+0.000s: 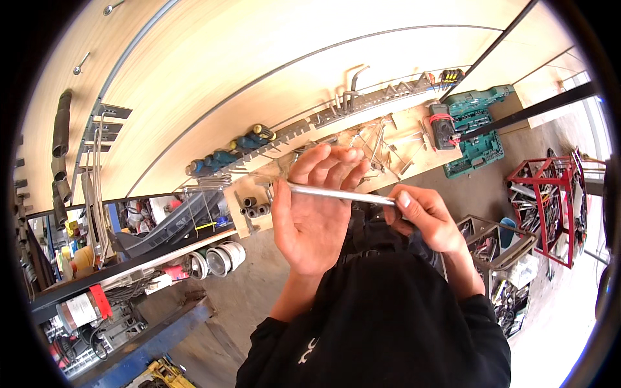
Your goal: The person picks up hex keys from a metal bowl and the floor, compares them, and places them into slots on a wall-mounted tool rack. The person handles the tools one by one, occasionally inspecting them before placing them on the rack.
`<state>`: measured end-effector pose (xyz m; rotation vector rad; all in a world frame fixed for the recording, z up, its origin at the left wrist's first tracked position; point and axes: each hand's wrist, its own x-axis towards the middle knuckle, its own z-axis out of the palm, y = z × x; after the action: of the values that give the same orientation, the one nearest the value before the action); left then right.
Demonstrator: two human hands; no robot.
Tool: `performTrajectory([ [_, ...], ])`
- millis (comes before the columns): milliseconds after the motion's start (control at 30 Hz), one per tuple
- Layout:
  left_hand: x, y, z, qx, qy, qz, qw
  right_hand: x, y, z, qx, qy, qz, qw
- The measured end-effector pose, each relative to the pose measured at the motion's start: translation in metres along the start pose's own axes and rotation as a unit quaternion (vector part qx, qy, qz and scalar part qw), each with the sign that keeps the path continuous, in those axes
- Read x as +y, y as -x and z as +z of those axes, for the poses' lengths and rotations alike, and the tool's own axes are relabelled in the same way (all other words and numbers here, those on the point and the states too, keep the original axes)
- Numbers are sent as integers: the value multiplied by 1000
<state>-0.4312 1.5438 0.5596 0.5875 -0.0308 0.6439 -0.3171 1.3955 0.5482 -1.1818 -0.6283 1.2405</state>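
Note:
A slim silver metal rod (339, 194) lies nearly level in front of me, its exact kind not clear. My right hand (424, 216) is closed around the rod's right end, thumb on top; that end is partly hidden. With palm turned up, my left hand (317, 216) holds its fingers apart and slightly curled. The rod crosses over this palm, and its left end comes close to the left thumb; whether they touch I cannot tell. Beyond the hands, a wooden bench (414, 161) carries several loose hex keys and T-handle tools (381, 145).
A slotted tool rack (369, 100) with screwdrivers (239, 142) runs along the wooden wall. A multimeter (443, 126) lies beside an open green socket case (479, 129). Sockets (252, 207) stand at the bench's left end. At right are a red metal rack (543, 207) and a tool tray (498, 242).

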Motion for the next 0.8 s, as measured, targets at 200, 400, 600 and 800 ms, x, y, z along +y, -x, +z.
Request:
performTrajectory([
  [200, 18, 14, 2, -56, -34, 37, 997, -24, 3, 22, 18, 136, -122, 983],
  [400, 39, 27, 2, -62, -73, 82, 992, -51, 0, 45, -3, 189, -116, 975],
  [600, 52, 37, -3, -66, -107, 98, 987, -53, -6, 55, -30, 179, -94, 979],
  [800, 53, 38, 1, -25, -109, 117, 987, -54, -12, 54, -41, 173, -111, 978],
])
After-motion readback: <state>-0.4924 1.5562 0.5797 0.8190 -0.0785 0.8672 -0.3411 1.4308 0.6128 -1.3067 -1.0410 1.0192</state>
